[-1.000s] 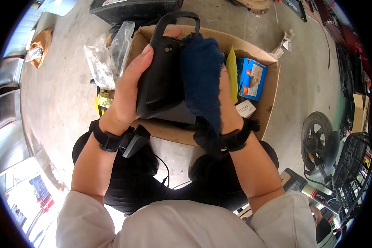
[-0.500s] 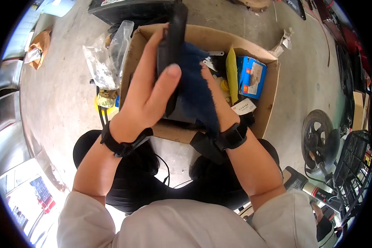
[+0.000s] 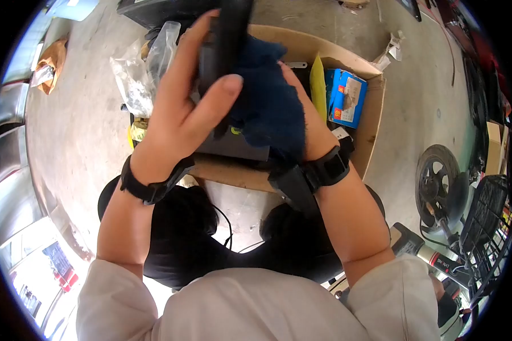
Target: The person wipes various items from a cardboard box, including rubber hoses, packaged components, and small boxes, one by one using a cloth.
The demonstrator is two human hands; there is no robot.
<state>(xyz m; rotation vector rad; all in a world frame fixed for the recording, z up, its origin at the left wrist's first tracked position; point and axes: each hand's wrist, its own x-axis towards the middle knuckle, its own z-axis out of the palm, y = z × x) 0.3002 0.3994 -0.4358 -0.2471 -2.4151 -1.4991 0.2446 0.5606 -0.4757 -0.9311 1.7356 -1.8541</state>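
Observation:
My left hand (image 3: pixel 173 116) is wrapped round a long black object (image 3: pixel 226 51), thumb along its near side; motion blur hides its exact kind. A dark blue cloth (image 3: pixel 270 105) covers most of my right hand (image 3: pixel 318 136), which presses it against the right side of the black object. The fingers under the cloth are hidden. Both hands are above an open cardboard box (image 3: pixel 233 175). Beneath them in the box lies a dark grey flat case (image 3: pixel 247 150) with a small yellow-green mark.
In the box's right part stand a blue carton (image 3: pixel 347 99) and a yellow packet (image 3: pixel 318 85). Clear plastic bags (image 3: pixel 133 79) lie left of the box. A black case (image 3: pixel 159 11) is behind it. A small wheel (image 3: pixel 437 176) rests on the concrete floor at right.
Both hands have shifted, the left one toward the left with the black object. The cloth appears more spread out, and more of the dark grey case shows below.

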